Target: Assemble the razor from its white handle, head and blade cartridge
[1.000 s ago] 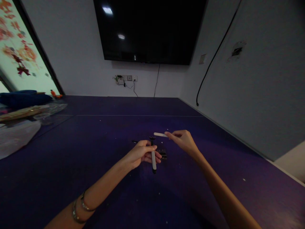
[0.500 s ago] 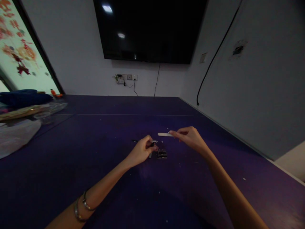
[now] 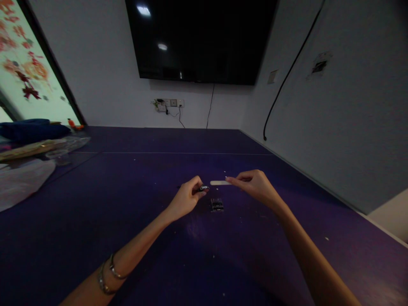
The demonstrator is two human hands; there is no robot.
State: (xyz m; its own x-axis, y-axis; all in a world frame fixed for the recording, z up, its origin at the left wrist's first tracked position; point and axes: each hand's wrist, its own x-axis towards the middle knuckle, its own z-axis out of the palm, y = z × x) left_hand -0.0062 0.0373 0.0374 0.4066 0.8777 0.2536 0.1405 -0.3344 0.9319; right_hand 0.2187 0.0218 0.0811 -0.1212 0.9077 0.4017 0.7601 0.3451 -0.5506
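My left hand (image 3: 186,199) is closed, thumb against fingers, on a small dark object with a shiny silver end (image 3: 204,188); its exact kind is too small to make out. A flat, pale wooden stick (image 3: 219,182) with a rounded tip is pinched in my right hand (image 3: 250,182). The stick's tip points left and lies just short of the shiny end, with a narrow gap between them. Just below both hands, a small, flat black and clear piece (image 3: 217,205) rests on the purple surface (image 3: 204,246).
Tiny white scraps are scattered over the surface. At the far left lie a dark blue cloth (image 3: 32,129), plastic bags (image 3: 25,180) and a small orange item (image 3: 75,124). A television (image 3: 204,42) hangs on the back wall; a black cable (image 3: 287,74) runs down the right wall.
My left hand has turned the dark object, so its shiny end now faces the stick. The stick has dropped slightly and shifted a little left, still in my right hand.
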